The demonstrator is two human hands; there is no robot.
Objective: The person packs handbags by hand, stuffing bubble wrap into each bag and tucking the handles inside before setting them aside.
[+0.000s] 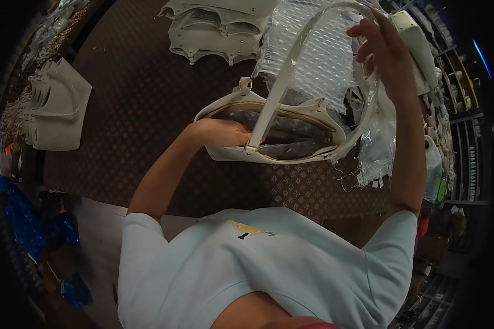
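Observation:
A white handbag (236,154) stands open on the brown patterned table, with clear plastic wrap (302,149) inside it. My left hand (220,132) reaches over the bag's near left rim, by the base of a strap, with its fingers partly inside the opening. What those fingers hold, if anything, is hidden. Raised at the upper right, my right hand (380,46) is at the top of the bag's looped handle (291,66), which passes by the thumb side. Its other fingers are curled and apart from the strap.
Bubble wrap (313,46) lies behind the bag. More white bags (217,35) are stacked at the back, and others (60,109) stand at the left edge of the table (132,109). Clear plastic packets (376,148) with tags lie right of the bag. Shelves line the far right.

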